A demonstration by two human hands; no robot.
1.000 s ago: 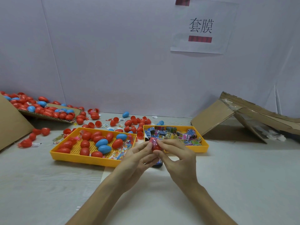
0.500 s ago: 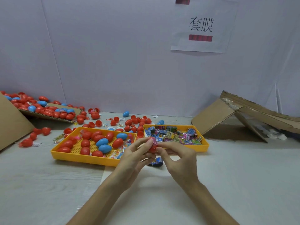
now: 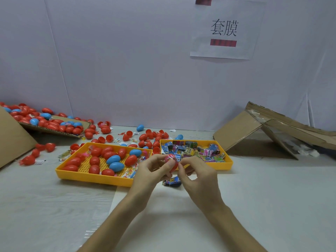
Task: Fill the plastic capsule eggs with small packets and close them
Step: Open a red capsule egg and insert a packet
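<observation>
Lying beneath the pinched egg [image 3: 170, 158]: stray packet [image 3: 172, 183]

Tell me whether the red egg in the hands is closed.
Cannot tell. The left hand and right hand pinch the red egg, fingers covering its seam.

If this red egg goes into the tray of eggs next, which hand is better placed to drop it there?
Left, likely. The left hand grips the red egg and is next to the egg tray; the right hand only pinches the egg's end and sits in front of the packet tray.
</observation>
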